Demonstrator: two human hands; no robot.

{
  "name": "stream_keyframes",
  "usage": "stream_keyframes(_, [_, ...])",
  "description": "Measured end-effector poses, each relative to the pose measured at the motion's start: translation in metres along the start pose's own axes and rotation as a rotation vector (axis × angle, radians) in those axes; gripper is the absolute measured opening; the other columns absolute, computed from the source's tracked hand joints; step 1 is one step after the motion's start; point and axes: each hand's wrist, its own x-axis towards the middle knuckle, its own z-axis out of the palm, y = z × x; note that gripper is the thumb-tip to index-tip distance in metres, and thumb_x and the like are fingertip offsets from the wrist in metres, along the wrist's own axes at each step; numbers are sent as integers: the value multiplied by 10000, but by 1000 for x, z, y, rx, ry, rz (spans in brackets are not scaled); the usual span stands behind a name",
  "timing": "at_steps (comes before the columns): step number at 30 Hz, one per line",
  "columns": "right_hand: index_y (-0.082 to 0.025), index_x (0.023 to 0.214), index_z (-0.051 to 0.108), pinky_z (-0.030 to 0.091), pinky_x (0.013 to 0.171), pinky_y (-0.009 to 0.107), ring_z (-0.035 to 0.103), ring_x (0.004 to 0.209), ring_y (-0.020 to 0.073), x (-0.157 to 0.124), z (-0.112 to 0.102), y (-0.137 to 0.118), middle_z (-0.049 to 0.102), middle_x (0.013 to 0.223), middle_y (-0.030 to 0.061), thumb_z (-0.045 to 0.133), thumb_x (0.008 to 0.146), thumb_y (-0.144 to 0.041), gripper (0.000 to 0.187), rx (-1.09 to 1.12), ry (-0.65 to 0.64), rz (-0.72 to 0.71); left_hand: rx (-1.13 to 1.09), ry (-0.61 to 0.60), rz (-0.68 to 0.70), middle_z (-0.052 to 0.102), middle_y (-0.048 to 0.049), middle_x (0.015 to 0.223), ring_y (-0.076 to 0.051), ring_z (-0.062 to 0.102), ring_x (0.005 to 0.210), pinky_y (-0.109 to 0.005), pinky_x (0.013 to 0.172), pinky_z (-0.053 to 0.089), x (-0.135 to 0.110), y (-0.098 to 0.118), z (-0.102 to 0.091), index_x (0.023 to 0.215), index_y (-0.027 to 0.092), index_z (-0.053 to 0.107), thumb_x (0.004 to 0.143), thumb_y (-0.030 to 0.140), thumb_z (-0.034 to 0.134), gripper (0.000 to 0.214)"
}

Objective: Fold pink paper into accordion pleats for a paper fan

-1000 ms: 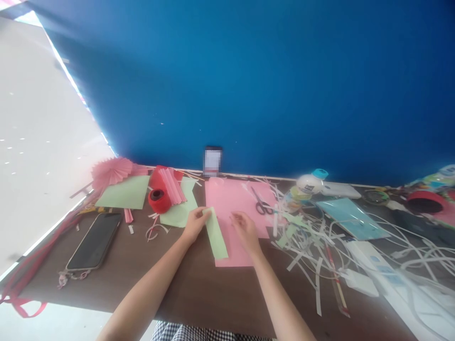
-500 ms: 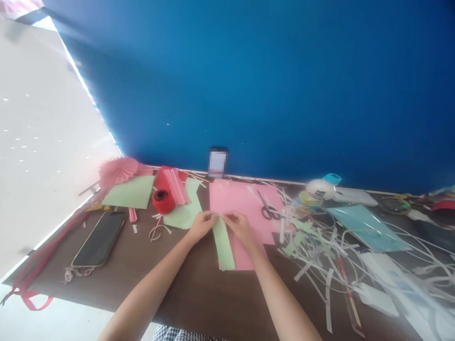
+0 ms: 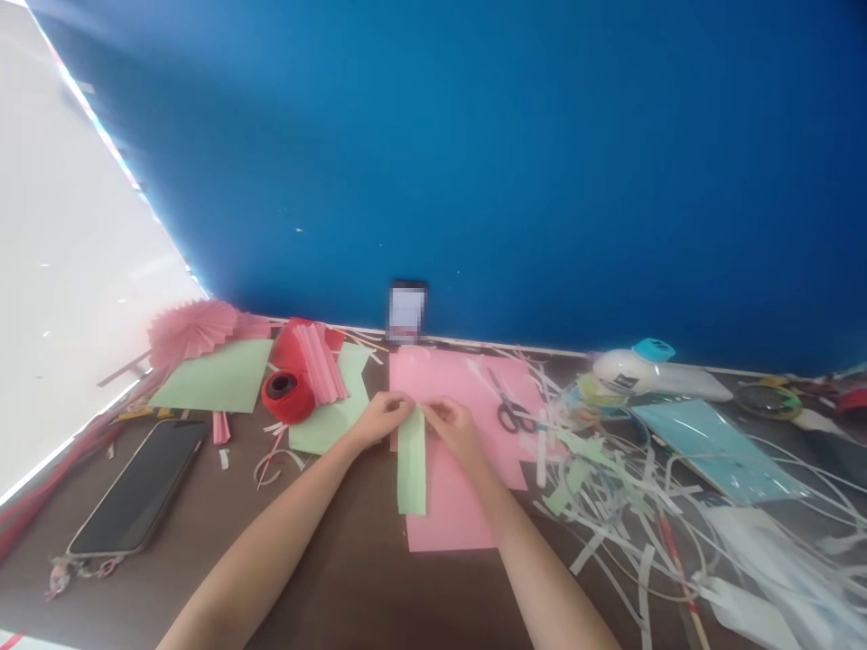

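Between my two hands hangs a narrow strip of green paper (image 3: pixel 412 465), its top end pinched and its lower end pointing toward me. My left hand (image 3: pixel 383 420) grips the strip's upper left corner between thumb and fingers. On the other side, my right hand (image 3: pixel 452 424) is closed on the upper right corner. Beneath them lies a large sheet of pink paper (image 3: pixel 461 506). Black-handled scissors (image 3: pixel 515 415) rest on that sheet, right of my right hand. Whether the strip is folded at its top edge is hidden by my fingertips.
To the left are a phone (image 3: pixel 139 487), a red ribbon roll (image 3: pixel 288 397), a pleated pink paper fan (image 3: pixel 193 332) and green sheets (image 3: pixel 217 379). A glue bottle (image 3: pixel 627 370), tangled paper strips (image 3: pixel 610 487) and a blue packet (image 3: pixel 722 447) lie right. A blue wall (image 3: pixel 474 181) rises behind.
The green strip's lower end has swung left, so it hangs straighter. Both hands keep their pinch on its top. The camera view has shifted slightly.
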Motion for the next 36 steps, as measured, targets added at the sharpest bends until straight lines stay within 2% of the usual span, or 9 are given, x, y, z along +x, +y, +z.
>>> stream_keyframes(3, [-187,766,615,487,659,319,598,697,182,0,0,-3,649,763,43,610,699,-424,246,-8,-4,24,22,16,22,584,-5,583,-111,526,458,-215,444,408,0,4,0,785,133,631,765,369,495,274])
stream_keyframes(7, [-186,760,620,480,708,335,601,757,199,0,1,-4,657,797,54,607,699,-433,255,-60,4,-6,86,53,71,643,-33,721,-148,580,648,-233,593,454,2,5,-1,757,136,648,738,298,514,212])
stream_keyframes(13, [-186,749,602,460,729,328,586,763,191,-2,3,-6,634,778,45,579,729,-420,237,-113,-18,-59,111,62,78,665,-37,738,-171,600,702,-254,654,459,3,2,-1,736,136,663,723,247,508,191])
stream_keyframes(20, [-200,773,556,445,707,308,564,739,175,-6,7,-7,592,763,27,520,775,-419,222,-216,3,-92,117,89,53,661,-37,730,-184,610,691,-252,622,457,-1,10,-1,693,136,667,726,283,512,216])
stream_keyframes(27, [-210,761,530,444,707,308,558,742,184,-6,8,-6,580,756,28,504,780,-431,223,-236,12,-94,127,94,66,659,-31,720,-171,598,691,-240,632,445,1,5,-1,706,132,664,732,269,502,214])
stream_keyframes(36, [-207,815,547,455,744,320,571,794,185,-4,8,-3,604,810,35,518,772,-440,239,-177,23,-99,100,114,39,658,-32,726,-158,585,671,-237,620,439,2,3,0,735,128,667,725,296,523,222])
